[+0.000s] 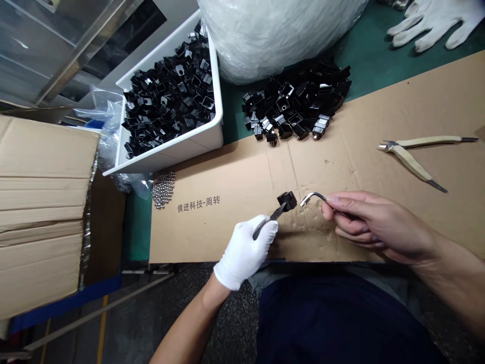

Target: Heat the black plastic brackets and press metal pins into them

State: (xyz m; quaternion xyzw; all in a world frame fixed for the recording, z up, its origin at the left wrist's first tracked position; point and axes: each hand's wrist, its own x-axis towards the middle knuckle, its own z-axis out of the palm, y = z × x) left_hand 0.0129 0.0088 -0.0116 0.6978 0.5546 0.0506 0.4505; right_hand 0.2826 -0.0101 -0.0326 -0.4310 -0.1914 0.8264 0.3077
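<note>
My left hand [248, 250], in a white glove, is closed around dark tweezers [268, 223]. At the tweezers' tip is a small black plastic housing [288, 200], held just above the cardboard. My bare right hand [373, 222] pinches a bent hex key [317, 195] between thumb and fingers. A small shiny metal piece [304, 201] sits at the key's far end, a short gap to the right of the housing. Whether the tweezers grip the housing inside or at its edge, I cannot tell.
Black housings fill a white bin [170, 144]; more lie in a pile [299, 103] beside a plastic-wrapped bundle [280, 35]. Small metal parts [163, 189] cluster on the cardboard sheet [242, 172]. Pliers [411, 156] lie right, a white glove [439, 25] behind, a carton [41, 212] left.
</note>
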